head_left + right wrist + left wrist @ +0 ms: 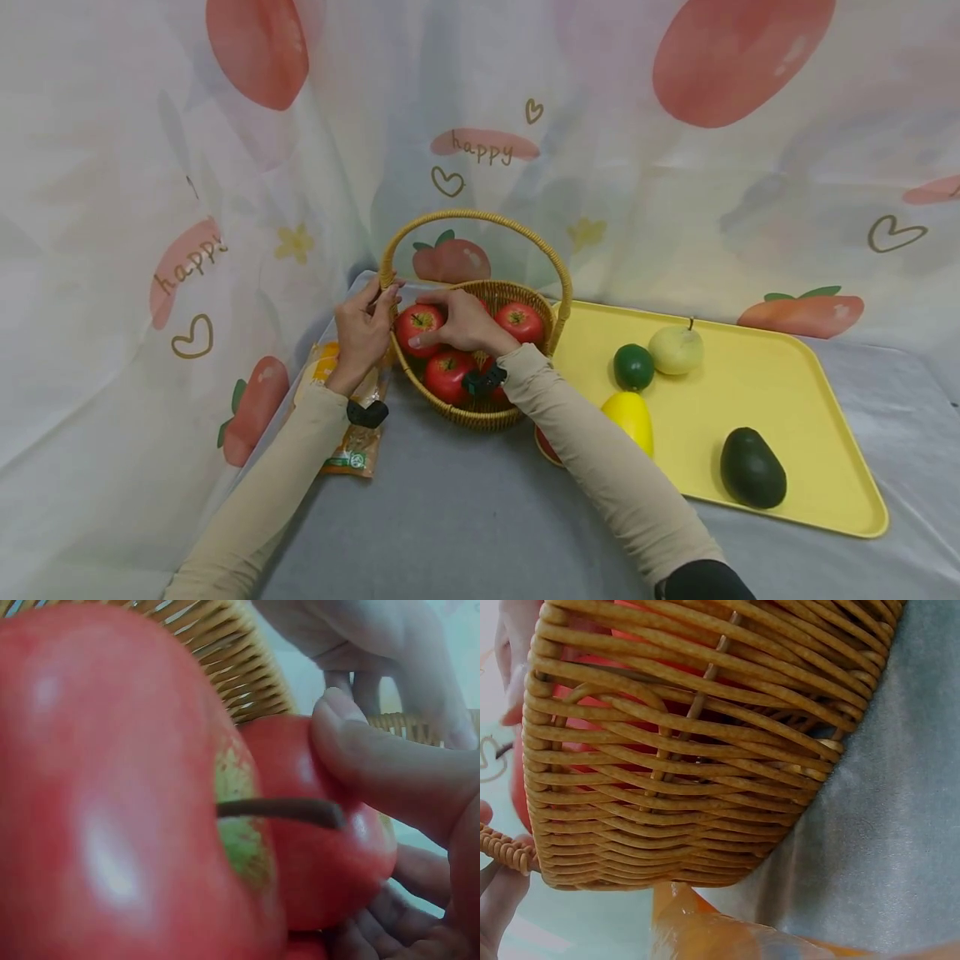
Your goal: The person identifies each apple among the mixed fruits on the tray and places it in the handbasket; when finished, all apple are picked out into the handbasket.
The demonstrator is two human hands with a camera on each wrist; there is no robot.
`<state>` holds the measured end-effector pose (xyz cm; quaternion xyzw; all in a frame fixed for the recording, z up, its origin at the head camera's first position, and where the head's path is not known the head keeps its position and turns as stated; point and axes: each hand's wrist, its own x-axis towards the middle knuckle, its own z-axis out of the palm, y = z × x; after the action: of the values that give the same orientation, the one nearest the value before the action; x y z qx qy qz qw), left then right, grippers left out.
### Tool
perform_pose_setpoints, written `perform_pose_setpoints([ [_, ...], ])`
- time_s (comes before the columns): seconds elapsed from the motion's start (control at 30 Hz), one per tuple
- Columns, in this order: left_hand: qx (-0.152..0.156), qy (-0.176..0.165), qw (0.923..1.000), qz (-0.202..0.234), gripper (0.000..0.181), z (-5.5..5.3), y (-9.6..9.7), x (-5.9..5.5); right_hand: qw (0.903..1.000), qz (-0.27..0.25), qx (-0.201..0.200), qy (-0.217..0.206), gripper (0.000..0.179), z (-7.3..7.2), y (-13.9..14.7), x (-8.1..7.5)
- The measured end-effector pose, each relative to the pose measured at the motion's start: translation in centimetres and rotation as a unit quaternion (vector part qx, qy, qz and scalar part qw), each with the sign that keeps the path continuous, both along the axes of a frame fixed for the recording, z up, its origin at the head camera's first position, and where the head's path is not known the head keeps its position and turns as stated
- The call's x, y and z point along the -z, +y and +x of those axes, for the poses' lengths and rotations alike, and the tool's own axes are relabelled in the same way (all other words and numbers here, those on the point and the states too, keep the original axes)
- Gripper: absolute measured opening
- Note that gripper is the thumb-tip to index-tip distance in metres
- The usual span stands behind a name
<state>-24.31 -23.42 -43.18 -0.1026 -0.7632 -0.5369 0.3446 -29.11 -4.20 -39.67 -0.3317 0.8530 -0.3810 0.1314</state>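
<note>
a big shiny red apple with a brown stem [112,795] fills the right wrist view, so close it looks blurry. just behind it at 3 o'clock sits a second red apple [322,832], and the right hand [405,825] is curled round it, thumb on top and fingers under. in the head view that same right hand [461,323] rests on the apple [417,327] at 10 o'clock inside the round woven yellow basket with a tall hoop handle [480,410], and it hides part of the fruit. two other red apples show there, one at 2 o'clock [519,323] and one at 6 o'clock [448,375].

the left hand [365,332] grips the basket where the handle meets the rim, at 9 o'clock. the left wrist view shows only fingertips [499,892] at the edge, cut off, and the basket wall [697,750] with red peeking through the gaps.

only the head view shows the flat yellow plastic tray [765,392] at 3 o'clock of the basket, with a pale green apple [676,349], a small dark green lime [633,367], a yellow lemon [630,418] and a dark avocado [752,467]. the right sleeve hides most of a red thing on the tray's near edge. an orange snack bag [352,433] lies under the left wrist, half hidden.
</note>
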Motion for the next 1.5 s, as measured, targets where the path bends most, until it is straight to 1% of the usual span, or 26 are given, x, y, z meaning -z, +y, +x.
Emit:
perform_pose_setpoints([
  [0.13,0.001,0.011,0.9999,-0.007,0.032,-0.1,0.0,0.0,0.9996,0.016,-0.015,0.020,0.069,-0.1,-0.1,-0.1],
  [0.27,0.001,0.020,0.9998,-0.008,0.031,-0.2,0.1,0.0,0.9989,0.027,-0.019,0.033,0.069,-0.2,-0.2,-0.2],
  [0.43,-0.003,0.019,0.9998,-0.004,0.031,-0.1,0.2,-0.1,0.9965,0.058,-0.024,0.055,0.065,-0.1,-0.2,-0.3],
  [0.63,-0.014,0.020,0.9997,-0.006,0.030,0.2,0.5,-0.4,0.9905,0.100,-0.052,0.078,0.065,0.2,-0.6,-0.6],
  [0.77,-0.021,0.019,0.9995,-0.011,0.029,0.1,0.4,-0.2,0.9872,0.119,-0.065,0.083,0.067,0.4,-0.7,-0.7],
  [0.87,-0.018,0.021,0.9995,-0.014,0.028,0.1,0.2,-0.1,0.9880,0.118,-0.075,0.065,0.068,0.3,-0.2,-0.8],
  [0.97,-0.011,0.024,0.9995,-0.016,0.029,0.0,0.1,0.1,0.9914,0.094,-0.085,0.034,0.068,0.3,0.7,-1.1],
  [1.03,-0.005,0.028,0.9995,-0.015,0.029,-0.1,0.1,0.2,0.9942,0.064,-0.086,0.012,0.067,0.5,1.6,-1.4],
  [1.17,-0.008,0.031,0.9994,-0.014,0.029,-0.1,0.1,0.3,0.9951,-0.010,-0.097,-0.017,0.064,1.6,3.7,-2.3],
  [1.33,-0.023,0.027,0.9993,-0.014,0.028,0.0,0.2,0.2,0.9899,-0.074,-0.102,-0.065,0.066,4.0,7.2,-3.9],
  [1.43,-0.033,0.031,0.9989,-0.013,0.026,0.0,0.5,0.1,0.9835,-0.106,-0.113,-0.094,0.065,5.4,9.8,-4.4],
  [1.5,-0.035,0.032,0.9988,-0.013,0.026,0.1,0.8,-0.2,0.9785,-0.126,-0.124,-0.107,0.063,6.0,11.8,-4.3],
])
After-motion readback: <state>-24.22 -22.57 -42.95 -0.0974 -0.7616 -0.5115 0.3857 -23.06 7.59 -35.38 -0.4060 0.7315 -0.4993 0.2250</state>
